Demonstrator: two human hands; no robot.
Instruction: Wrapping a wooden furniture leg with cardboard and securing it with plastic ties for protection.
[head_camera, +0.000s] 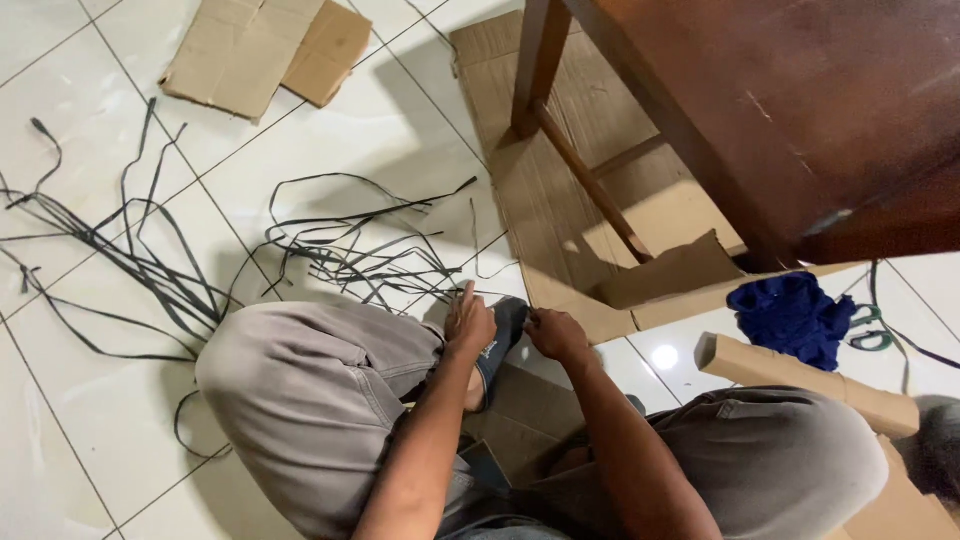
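I sit on a white tiled floor with my knees up in grey trousers. My left hand and my right hand meet just above my foot in a dark sandal. Each hand pinches the end of a thin dark strip that runs between them, barely visible. A tangle of long dark strips lies on the tiles just beyond my hands, with more strips spread to the left.
A dark wooden table stands at the upper right on flattened cardboard. More cardboard sheets lie at the top. A blue cloth, green-handled scissors and a cardboard tube lie at the right.
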